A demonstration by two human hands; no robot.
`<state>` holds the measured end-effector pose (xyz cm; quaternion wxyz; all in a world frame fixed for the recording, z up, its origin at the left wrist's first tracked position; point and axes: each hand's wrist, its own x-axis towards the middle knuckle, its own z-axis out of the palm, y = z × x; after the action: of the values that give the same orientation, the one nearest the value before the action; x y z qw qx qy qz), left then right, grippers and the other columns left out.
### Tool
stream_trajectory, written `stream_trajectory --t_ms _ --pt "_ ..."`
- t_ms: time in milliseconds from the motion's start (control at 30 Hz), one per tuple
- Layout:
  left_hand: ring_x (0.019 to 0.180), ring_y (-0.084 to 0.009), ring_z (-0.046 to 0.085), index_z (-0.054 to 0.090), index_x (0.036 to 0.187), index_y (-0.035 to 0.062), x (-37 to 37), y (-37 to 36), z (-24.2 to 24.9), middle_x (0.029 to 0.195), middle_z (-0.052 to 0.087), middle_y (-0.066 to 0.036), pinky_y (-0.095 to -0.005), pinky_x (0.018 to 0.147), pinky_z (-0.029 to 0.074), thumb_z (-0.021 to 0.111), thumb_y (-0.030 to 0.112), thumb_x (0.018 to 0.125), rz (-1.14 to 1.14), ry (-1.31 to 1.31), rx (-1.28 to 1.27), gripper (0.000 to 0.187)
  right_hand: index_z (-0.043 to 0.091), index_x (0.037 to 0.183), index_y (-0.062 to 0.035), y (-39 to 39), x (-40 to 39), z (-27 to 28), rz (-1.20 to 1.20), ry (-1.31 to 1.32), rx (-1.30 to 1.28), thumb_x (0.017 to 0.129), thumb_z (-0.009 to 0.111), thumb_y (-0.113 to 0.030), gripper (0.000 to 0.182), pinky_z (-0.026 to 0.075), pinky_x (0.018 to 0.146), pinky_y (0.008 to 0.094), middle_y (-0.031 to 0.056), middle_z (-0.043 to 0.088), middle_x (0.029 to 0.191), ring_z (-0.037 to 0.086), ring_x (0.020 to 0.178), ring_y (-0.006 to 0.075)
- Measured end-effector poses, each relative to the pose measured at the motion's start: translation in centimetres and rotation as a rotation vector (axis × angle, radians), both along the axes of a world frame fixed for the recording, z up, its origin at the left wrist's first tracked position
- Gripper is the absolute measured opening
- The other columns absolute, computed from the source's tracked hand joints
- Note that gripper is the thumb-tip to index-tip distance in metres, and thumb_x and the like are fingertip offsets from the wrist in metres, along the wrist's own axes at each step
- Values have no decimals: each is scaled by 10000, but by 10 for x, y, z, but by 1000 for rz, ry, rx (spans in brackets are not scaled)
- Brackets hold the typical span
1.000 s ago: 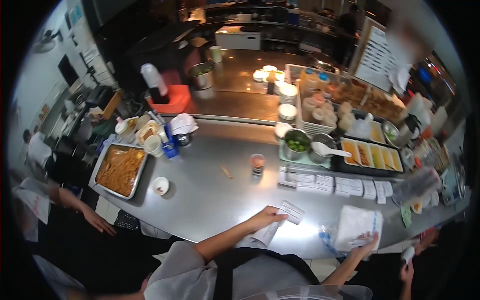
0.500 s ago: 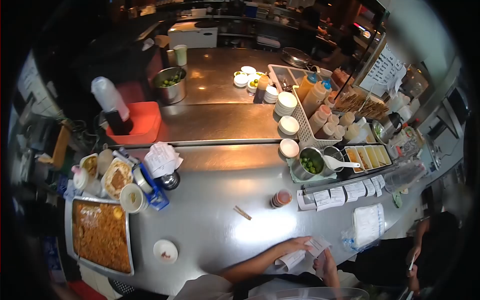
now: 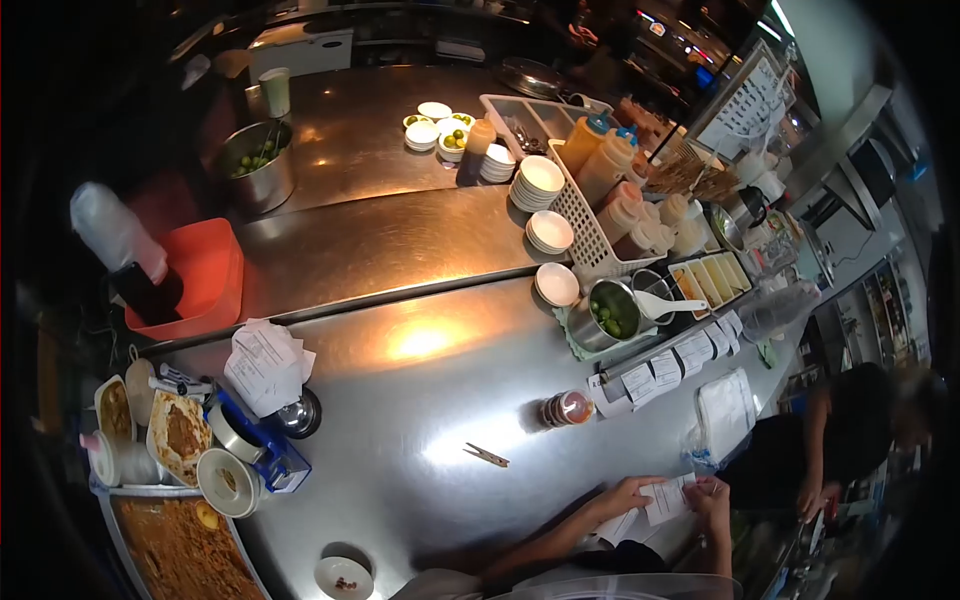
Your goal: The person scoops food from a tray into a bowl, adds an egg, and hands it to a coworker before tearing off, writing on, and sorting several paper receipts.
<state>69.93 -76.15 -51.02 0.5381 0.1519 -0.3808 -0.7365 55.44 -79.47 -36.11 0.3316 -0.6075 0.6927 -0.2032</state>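
Near the bottom edge, right of centre, my left hand (image 3: 628, 497) is closed on the left side of some white paper slips (image 3: 667, 501) with printed lines. My right hand (image 3: 709, 499) pinches the right edge of the same slips. A further slip hangs lower, between my forearms. On the steel counter to the upper left of my hands lies a wooden clothespin (image 3: 486, 455). A bottle of red sauce (image 3: 567, 409) stands above them, beside a rail of paper tickets (image 3: 668, 371).
A food tray (image 3: 186, 545), a small white bowl (image 3: 344, 578) and a blue tape dispenser (image 3: 262, 445) are at left. White packets (image 3: 724, 412) lie at right. A co-worker (image 3: 815, 440) stands beyond the right edge. Squeeze bottles (image 3: 610, 165) fill a white basket.
The view has turned and shifted, so the counter appears tilted. My hands have moved right in the picture, and the slips are now held flatter between them.
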Motion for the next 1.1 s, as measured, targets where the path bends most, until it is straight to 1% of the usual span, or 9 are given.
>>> stream_trajectory --t_ms 233,400,500,533,633,700,767,900,1100 --pt "658 -76 485 476 1147 1 16 2 17 723 526 -33 -218 584 402 494 23 782 -39 -119 112 366 543 708 -36 -6 -24 8 15 5 -160 707 625 -23 83 354 394 219 -12 512 538 449 443 61" --pt "607 -76 410 450 1020 18 54 4 43 637 426 -7 -187 583 324 524 120 594 -66 680 -14 444 488 697 -105 0 -44 -55 -204 -370 96 758 599 -87 128 305 374 219 -34 443 548 380 428 59" --pt "692 -93 439 433 1001 21 141 16 116 785 474 -21 -195 641 332 532 94 573 286 335 -202 445 491 750 -107 13 -16 -92 -259 -537 194 764 601 -97 112 325 389 230 -22 487 607 419 476 71" --pt "730 -105 444 433 1005 15 167 23 144 847 482 -45 -215 659 347 541 58 612 673 87 -252 410 493 771 -113 15 -6 -100 -239 -558 222 769 597 -109 104 330 403 233 -18 495 627 441 490 81" --pt "806 -139 445 433 1007 28 227 41 233 990 485 -134 -234 672 375 495 -17 788 1363 229 -395 232 494 815 -114 16 -2 -106 -180 -631 254 775 601 -127 114 342 425 235 -12 509 659 467 509 90" --pt "896 -165 463 370 1085 6 266 38 270 1142 403 -189 -225 728 403 463 -16 831 2223 -365 -584 271 493 838 -109 13 -2 -104 -143 -671 250 776 609 -132 133 348 431 232 -12 516 671 472 515 90" --pt "1023 -297 501 253 1188 -28 286 48 294 1228 335 -219 -334 859 471 477 -72 811 2533 -578 -557 441 499 836 -103 14 -1 -95 -178 -650 313 783 587 -62 111 375 437 222 5 543 698 498 537 99" --pt "916 -292 577 274 1181 -49 297 40 305 1206 362 -215 -299 790 527 606 -96 734 2754 -301 -488 559 504 835 -102 14 -1 -101 -207 -702 302 782 595 -80 108 375 435 217 2 540 687 504 536 99" --pt "899 -237 589 426 1042 -92 303 21 274 1068 500 -208 -266 749 521 608 -81 746 2501 -48 -242 348 509 833 -99 12 -7 -105 -157 -631 321 771 618 -116 127 344 394 211 -1 541 661 487 496 95"
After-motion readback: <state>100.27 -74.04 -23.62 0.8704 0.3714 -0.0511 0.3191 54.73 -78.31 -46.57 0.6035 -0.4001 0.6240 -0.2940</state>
